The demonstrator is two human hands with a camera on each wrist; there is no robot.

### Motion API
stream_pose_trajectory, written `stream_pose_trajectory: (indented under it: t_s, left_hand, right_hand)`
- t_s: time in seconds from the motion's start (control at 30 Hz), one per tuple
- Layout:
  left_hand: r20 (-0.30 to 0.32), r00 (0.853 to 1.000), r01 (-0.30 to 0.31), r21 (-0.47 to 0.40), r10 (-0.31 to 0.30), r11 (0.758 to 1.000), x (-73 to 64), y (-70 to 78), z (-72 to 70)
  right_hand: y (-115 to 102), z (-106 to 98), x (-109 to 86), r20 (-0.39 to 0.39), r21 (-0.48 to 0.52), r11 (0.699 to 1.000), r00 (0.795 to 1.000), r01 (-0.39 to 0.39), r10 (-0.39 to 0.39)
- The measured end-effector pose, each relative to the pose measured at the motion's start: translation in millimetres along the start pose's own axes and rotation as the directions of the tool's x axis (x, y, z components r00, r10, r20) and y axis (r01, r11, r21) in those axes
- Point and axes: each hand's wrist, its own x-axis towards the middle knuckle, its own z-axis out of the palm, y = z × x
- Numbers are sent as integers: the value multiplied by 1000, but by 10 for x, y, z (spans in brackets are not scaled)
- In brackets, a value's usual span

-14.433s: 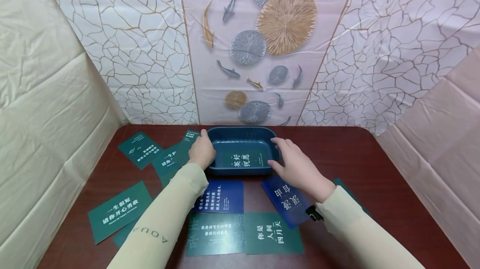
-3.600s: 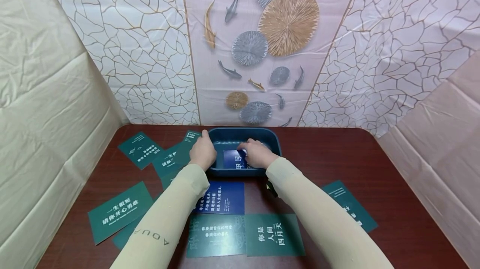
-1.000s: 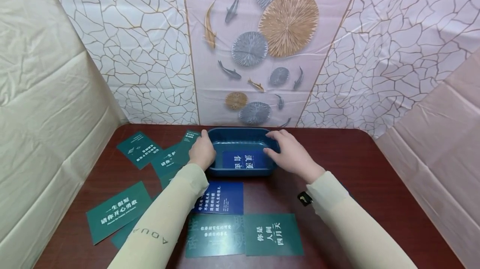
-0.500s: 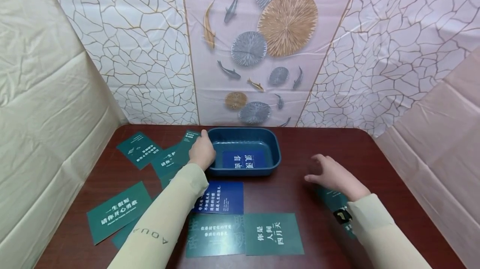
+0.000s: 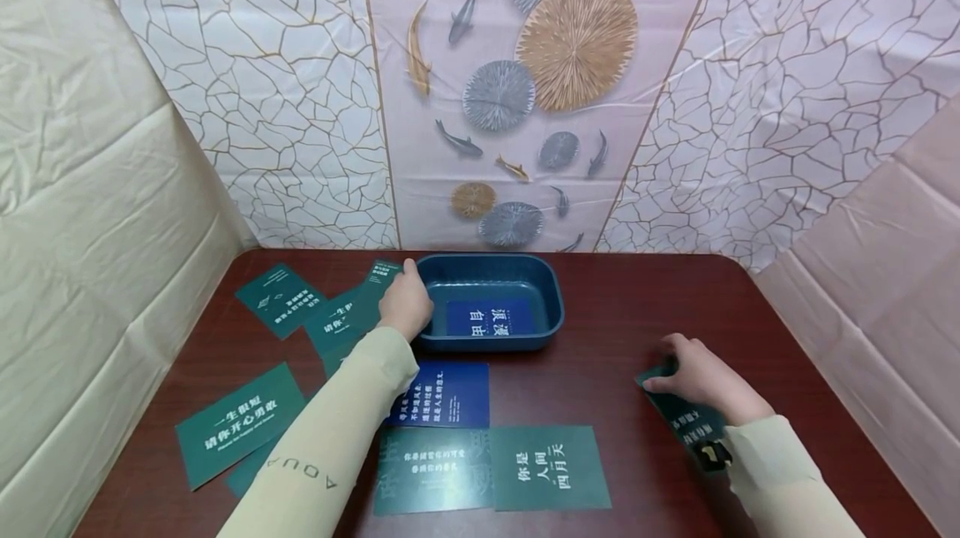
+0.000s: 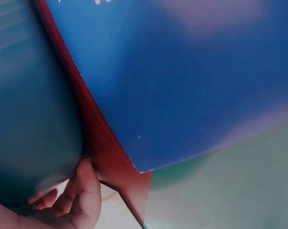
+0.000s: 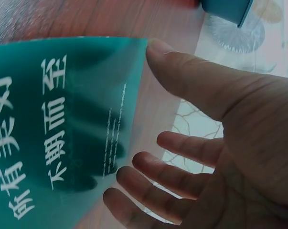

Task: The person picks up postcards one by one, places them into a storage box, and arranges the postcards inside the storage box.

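At the back of the table, my left hand (image 5: 406, 303) grips the left end of a dark blue dish (image 5: 487, 344). In the left wrist view, fingers (image 6: 88, 191) curl at the end of that dish. A blue card (image 5: 491, 318) with white characters lies inside it. To the right, my right hand (image 5: 701, 378) is at the far end of a green card (image 5: 678, 413) on the table. The right wrist view has the thumb (image 7: 170, 62) at a corner of this card, the other fingers spread by its short edge, not closed round it.
Below the dish lie another blue card (image 5: 457, 395) and two green cards, one glossy (image 5: 431, 488), one plainer (image 5: 551, 471). Several green cards (image 5: 240, 424) are scattered at the left, some overlapping and partly under the left sleeve. A patterned cloth (image 5: 495, 171) hangs behind the table.
Over these frames the blue card from the table went into the dish. My right hand then left the dish and moved right and nearer, to the green card. The left hand stayed at the dish.
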Motion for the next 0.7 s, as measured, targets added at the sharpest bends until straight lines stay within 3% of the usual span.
stream_pose_trajectory:
  t_s: [0.4, 0.7]
  left_hand:
    - [4, 1000, 7, -2, -7, 1000, 1, -1, 0]
    - [-1, 1000, 9, -4, -9, 1000, -7, -2, -12]
  right_hand:
    - [64, -31, -102, 8, -14, 989, 989, -147, 147]
    - [147, -46, -151, 2, -15, 984, 984, -176, 176]
